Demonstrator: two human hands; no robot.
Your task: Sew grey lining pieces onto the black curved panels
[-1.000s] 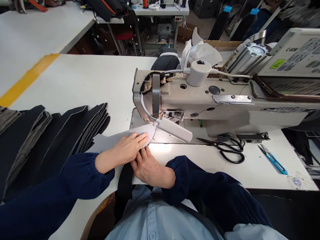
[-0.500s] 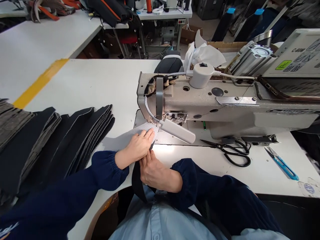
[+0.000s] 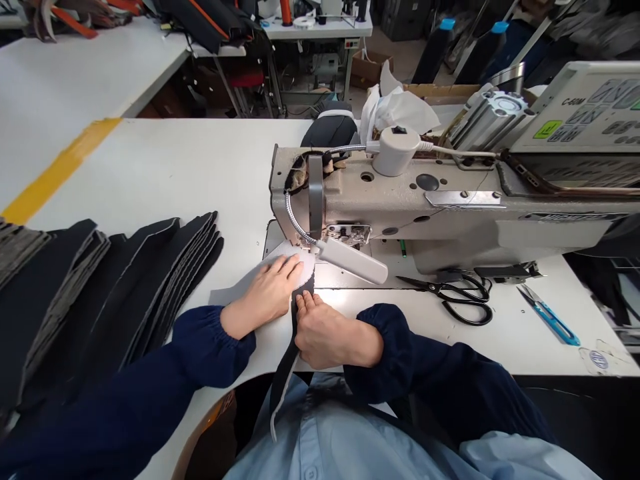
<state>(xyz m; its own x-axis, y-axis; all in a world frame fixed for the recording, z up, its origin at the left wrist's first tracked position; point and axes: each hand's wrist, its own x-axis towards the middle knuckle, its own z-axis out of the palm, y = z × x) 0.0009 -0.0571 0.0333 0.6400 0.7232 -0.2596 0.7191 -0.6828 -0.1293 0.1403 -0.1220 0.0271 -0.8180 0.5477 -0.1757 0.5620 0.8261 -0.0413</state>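
My left hand [image 3: 267, 292] lies flat, fingers together, on a pale grey fabric piece [image 3: 227, 292] whose rounded end reaches toward the sewing machine's needle area [image 3: 345, 235]. Beside it, my right hand [image 3: 327, 331] pinches the top of a black strap [image 3: 287, 363] that runs down off the table edge toward my lap. The two hands touch at the fingertips, just in front of the machine's small white lamp [image 3: 353, 261].
A beige industrial sewing machine [image 3: 450, 207] fills the right half of the table. Black scissors [image 3: 457, 295] and blue thread snips [image 3: 547, 315] lie to its front right. Stacks of dark fabric pieces [image 3: 100, 293] sit at the left. Other work tables stand behind.
Both hands have slid forward, bringing the grey piece and the black strap closer to the needle. More of the strap shows below my right hand.
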